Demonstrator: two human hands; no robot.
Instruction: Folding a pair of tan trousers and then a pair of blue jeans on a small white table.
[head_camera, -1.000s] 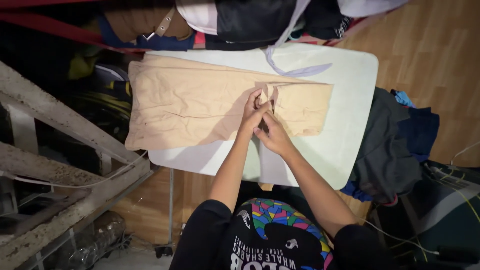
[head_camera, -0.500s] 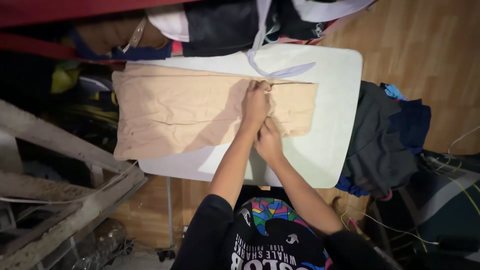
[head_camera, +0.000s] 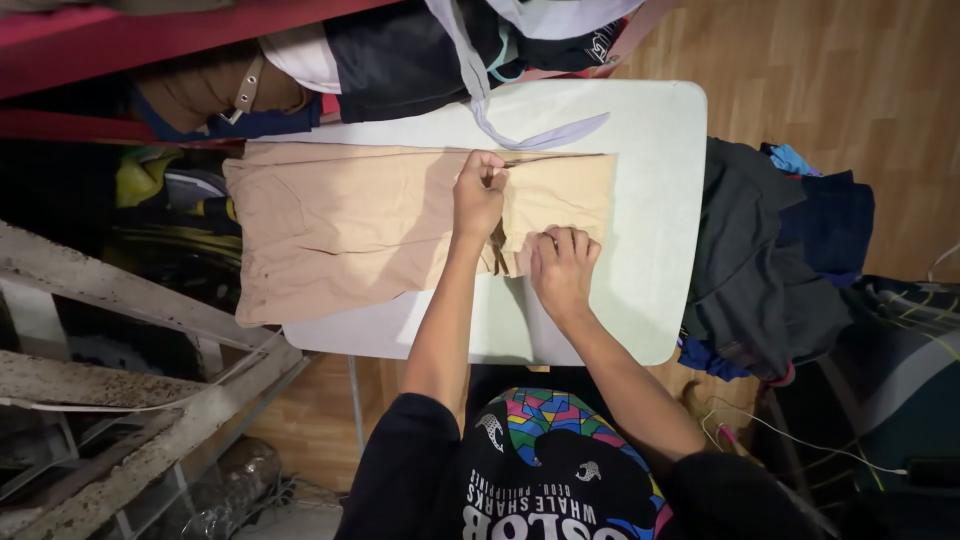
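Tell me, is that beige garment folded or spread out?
Folded: the beige garment lies flat as a neat oblong on the white table, both hands pressing it.

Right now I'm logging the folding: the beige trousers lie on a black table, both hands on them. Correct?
Not quite: the table is white, not black, as the head view shows. The beige trousers do lie on it, with the left hand and right hand on them.

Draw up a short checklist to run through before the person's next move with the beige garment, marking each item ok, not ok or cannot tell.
1. Beige garment lies spread on the white table: ok.
2. Left hand pinches the garment's far edge: ok.
3. Right hand presses flat on the cloth: ok.
4. All cloth on the table: not ok, left end overhangs.
5. Lilac strap off the garment: cannot tell.
6. Cloth free of creases: not ok.
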